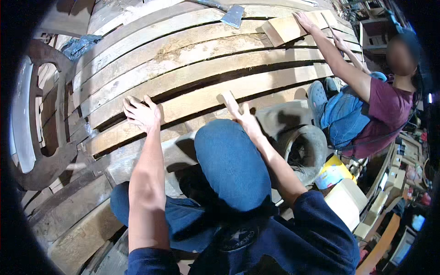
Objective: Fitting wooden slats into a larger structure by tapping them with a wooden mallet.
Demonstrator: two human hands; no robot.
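Long wooden planks (188,101) lie side by side across the upper middle. My left hand (142,114) rests on them at the left, fingers spread, beside a dark gap between two boards. To the right, just beyond my raised knee, my right hand (245,117) grips a small pale wooden piece (228,100) against the front board, its fingers partly hidden by the piece and the knee.
A co-worker (385,105) sits at right, hands on a wide board (279,30). An axe-like blade (233,16) lies at the top. A worn tire (316,151), yellow container (341,167) and pale block (346,206) sit at right. A dark wooden frame (34,169) stands at left.
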